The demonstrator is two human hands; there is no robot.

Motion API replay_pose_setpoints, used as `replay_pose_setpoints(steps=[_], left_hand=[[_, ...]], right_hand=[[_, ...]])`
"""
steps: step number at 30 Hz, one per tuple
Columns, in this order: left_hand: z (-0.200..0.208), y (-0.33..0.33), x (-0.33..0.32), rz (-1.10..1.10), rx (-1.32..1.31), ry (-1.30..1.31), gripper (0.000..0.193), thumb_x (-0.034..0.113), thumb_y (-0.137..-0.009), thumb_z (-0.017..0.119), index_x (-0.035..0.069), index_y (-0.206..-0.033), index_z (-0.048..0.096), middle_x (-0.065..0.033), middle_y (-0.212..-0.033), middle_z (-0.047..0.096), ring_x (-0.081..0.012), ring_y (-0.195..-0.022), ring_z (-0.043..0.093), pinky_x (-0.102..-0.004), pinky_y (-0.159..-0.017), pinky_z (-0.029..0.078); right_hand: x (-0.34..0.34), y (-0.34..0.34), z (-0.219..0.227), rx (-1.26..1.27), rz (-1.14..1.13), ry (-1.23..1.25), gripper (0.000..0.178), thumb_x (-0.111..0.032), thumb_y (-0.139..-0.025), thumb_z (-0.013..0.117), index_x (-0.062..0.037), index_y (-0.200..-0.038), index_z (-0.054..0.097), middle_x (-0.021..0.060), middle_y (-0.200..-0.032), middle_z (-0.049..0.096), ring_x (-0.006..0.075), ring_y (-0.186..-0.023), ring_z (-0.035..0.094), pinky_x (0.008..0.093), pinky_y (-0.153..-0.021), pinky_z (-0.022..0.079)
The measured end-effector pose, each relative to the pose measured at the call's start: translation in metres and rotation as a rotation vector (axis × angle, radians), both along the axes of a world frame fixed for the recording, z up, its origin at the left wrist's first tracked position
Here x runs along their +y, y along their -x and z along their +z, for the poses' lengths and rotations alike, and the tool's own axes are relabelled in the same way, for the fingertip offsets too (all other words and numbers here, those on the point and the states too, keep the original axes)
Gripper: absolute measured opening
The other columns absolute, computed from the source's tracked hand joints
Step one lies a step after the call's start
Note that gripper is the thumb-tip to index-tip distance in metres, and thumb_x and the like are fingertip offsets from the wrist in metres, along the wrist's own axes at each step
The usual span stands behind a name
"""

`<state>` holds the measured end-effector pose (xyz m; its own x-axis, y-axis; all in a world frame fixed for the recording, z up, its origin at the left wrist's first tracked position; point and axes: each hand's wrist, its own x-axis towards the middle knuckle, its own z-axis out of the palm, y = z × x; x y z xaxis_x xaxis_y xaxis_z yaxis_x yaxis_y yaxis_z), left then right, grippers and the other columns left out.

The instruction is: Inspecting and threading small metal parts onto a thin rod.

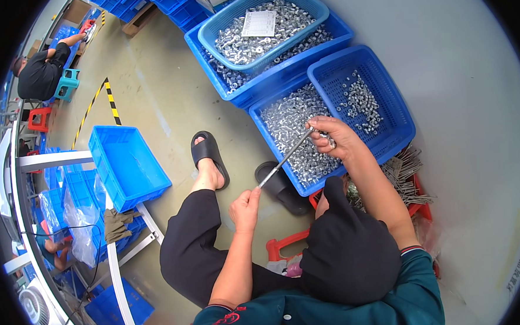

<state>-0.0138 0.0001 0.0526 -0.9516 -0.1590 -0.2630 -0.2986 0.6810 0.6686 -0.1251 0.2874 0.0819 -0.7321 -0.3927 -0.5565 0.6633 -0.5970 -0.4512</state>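
Note:
My left hand (245, 211) is closed around the lower end of a thin dark metal rod (286, 159), which slants up to the right between my hands. At its upper end, my right hand (336, 137) is closed, thumb and fingertips meeting at the rod's tip. Several small silver metal fittings (330, 141) show in the curled fingers of that hand. Just below it is a blue bin (262, 124) heaped with similar silver fittings (296, 125). A blue perforated basket (393, 101) overlaps the bin's right side, with a smaller pile of fittings inside.
Farther off, a light-blue basket (205, 40) of fittings with a paper tag (259, 23) sits in a larger blue bin (233, 95). Long metal rods (402, 170) lie in a red container by my right knee. A blue crate (134, 198) rests on a white frame at left. A person (39, 77) sits beyond.

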Motion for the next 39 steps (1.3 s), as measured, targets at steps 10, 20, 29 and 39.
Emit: replay_pose_setpoints(steps=[10,20,29,39], left_hand=[[-0.026,-0.010,0.001,0.078,-0.167,-0.454,0.042,0.033,-0.091,0.054,0.009,-0.057,0.043,0.0074,-0.055,0.035,-0.0049,-0.051,0.027,-0.0228,-0.047,0.022],[-0.016,-0.002,0.011,0.096,-0.147,-0.526,0.041,0.036,-0.089,0.055,0.007,-0.061,0.047,0.0080,-0.056,0.035,-0.0034,-0.053,0.030,-0.0233,-0.047,0.024],[-0.013,-0.004,0.004,0.083,-0.112,-0.345,0.043,0.035,-0.089,0.055,0.007,-0.058,0.046,0.0078,-0.056,0.033,-0.0040,-0.054,0.028,-0.0240,-0.046,0.022],[-0.006,-0.004,0.004,0.046,-0.104,-0.213,0.042,0.036,-0.087,0.057,0.003,-0.061,0.050,0.0055,-0.054,0.034,-0.0052,-0.053,0.031,-0.0254,-0.046,0.026]], right_hand=[[-0.021,-0.008,0.015,0.076,-0.097,-0.006,0.017,-0.016,-0.089,0.053,-0.0004,-0.095,0.057,0.0007,-0.067,0.048,0.0046,-0.047,0.040,0.0161,-0.037,0.029],[-0.029,-0.017,0.005,-0.034,-0.002,-0.145,0.016,-0.015,-0.088,0.053,-0.0002,-0.095,0.056,0.0002,-0.069,0.049,0.0042,-0.049,0.041,0.0163,-0.037,0.027],[-0.005,-0.008,-0.004,-0.047,-0.177,0.183,0.018,-0.011,-0.088,0.049,0.0016,-0.101,0.052,0.0064,-0.078,0.052,0.0064,-0.049,0.041,0.0172,-0.036,0.029],[-0.010,-0.010,-0.005,0.038,-0.191,0.277,0.015,-0.009,-0.088,0.054,-0.0016,-0.100,0.055,0.0030,-0.075,0.051,0.0056,-0.051,0.042,0.0162,-0.037,0.029]])
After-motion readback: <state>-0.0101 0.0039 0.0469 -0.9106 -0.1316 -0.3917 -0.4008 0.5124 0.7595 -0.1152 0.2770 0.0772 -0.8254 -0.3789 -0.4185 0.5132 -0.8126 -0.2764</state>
